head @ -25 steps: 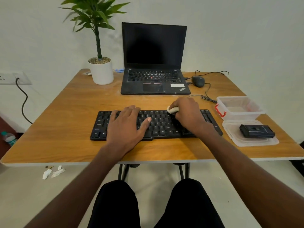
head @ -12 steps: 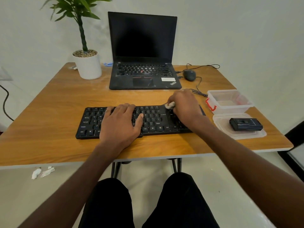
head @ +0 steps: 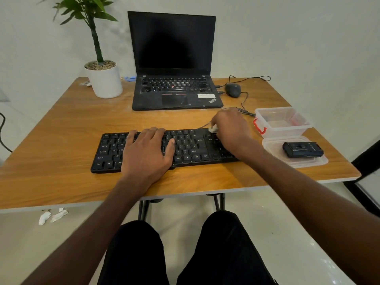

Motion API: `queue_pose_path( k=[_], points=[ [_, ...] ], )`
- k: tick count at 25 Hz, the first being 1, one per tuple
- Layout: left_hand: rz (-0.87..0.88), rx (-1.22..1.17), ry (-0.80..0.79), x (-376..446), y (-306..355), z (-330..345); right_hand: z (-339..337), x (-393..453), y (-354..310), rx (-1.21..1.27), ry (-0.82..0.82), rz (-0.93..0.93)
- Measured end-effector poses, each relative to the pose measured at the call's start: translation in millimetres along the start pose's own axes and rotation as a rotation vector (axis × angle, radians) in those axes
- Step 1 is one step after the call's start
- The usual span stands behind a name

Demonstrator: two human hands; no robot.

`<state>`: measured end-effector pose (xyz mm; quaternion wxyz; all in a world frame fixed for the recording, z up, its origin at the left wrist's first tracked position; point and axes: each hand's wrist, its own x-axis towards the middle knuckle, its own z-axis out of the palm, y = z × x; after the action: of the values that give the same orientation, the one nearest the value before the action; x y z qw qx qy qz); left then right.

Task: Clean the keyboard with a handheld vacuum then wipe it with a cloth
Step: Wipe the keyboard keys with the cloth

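A black keyboard [head: 191, 148] lies across the front of the wooden table [head: 61, 145]. My left hand [head: 147, 153] rests flat on its left-middle keys, fingers spread. My right hand [head: 231, 129] is curled over the keyboard's right end and grips a small white cloth [head: 213, 128], of which only a corner shows past the fingers. A black handheld vacuum [head: 302, 149] lies on a clear lid [head: 273, 150] to the right of the keyboard, untouched.
An open black laptop [head: 174, 64] stands behind the keyboard, a potted plant [head: 103, 79] at the back left, a wired mouse [head: 233, 89] at the back right. A clear plastic box [head: 282, 121] with a red clasp sits right of my right hand. Paper scraps [head: 52, 217] lie on the floor.
My right hand has slid with the cloth from the keyboard's middle to its right end. My left hand stays flat on the keys. The camera has shifted.
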<state>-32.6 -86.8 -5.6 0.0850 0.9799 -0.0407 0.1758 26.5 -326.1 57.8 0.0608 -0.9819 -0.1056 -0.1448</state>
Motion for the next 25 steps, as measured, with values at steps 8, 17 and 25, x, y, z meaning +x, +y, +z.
queue_pose_path(
  k=[8,17,25],
  points=[
    [0.006,0.005,0.015,-1,1,-2,-11,-12,53,0.216,0.156,0.216],
    [0.024,0.001,0.031,-1,0,2,-8,-8,36,0.06,-0.018,0.048],
    [0.016,-0.003,0.04,-1,1,0,-7,-16,32,-0.003,-0.014,0.024]
  ],
)
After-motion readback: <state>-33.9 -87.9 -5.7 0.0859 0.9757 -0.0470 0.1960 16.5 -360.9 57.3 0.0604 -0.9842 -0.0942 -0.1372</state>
